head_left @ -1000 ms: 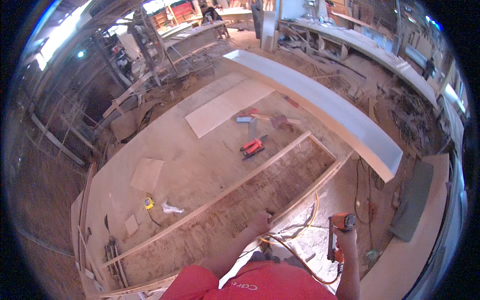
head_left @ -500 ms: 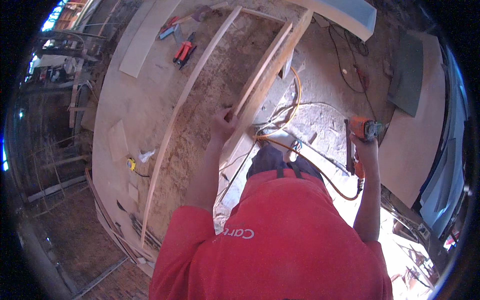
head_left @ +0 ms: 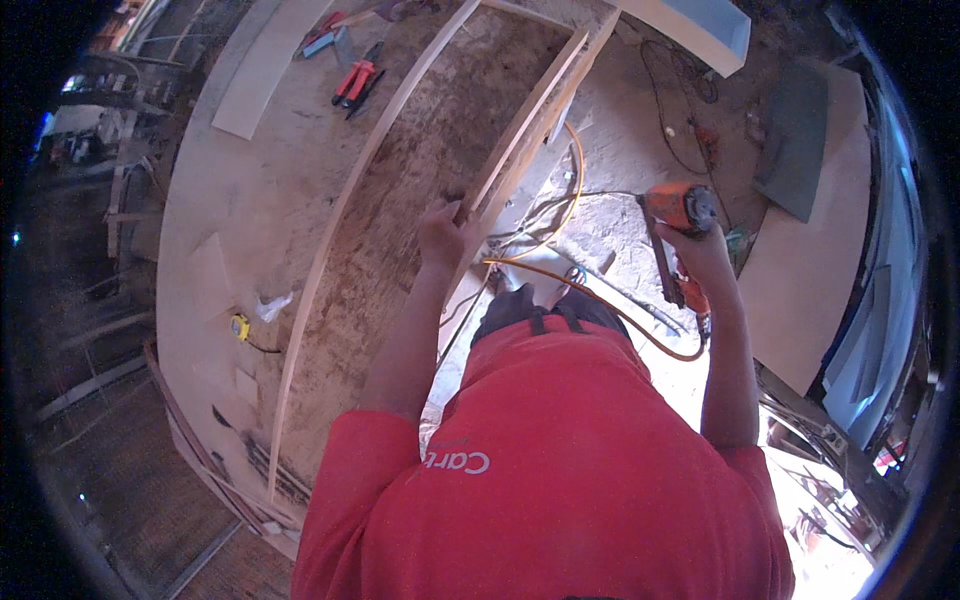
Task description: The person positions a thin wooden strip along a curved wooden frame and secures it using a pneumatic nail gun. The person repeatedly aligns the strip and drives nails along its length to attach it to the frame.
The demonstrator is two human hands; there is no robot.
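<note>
My right hand (head_left: 705, 255) is wrapped round the handle of an orange nail gun (head_left: 679, 206), held up off to the right of the workbench. From its lower end a yellow air hose (head_left: 610, 307) loops across in front of my body. A long, narrow frame of pale wooden strips lies on the worn bench top (head_left: 400, 220). My left hand (head_left: 443, 238) is closed on the frame's right-hand wooden strip (head_left: 528, 118), by the bench's near edge; its fingertips are partly hidden. The left wooden strip (head_left: 345, 195) runs roughly alongside, with a short crosspiece at the far end.
Red-handled pliers (head_left: 356, 84) and a yellow tape measure (head_left: 240, 326) lie on the bench, left of the frame. A pale board (head_left: 245, 85) rests farther back. Dark cables (head_left: 668, 120) trail over the floor. Sheets of board (head_left: 812, 290) lean at the right.
The nail gun in my right hand has moved left and upward, nearer the frame, and its body has turned. My left hand stays on the wooden strip. The view has shifted slightly.
</note>
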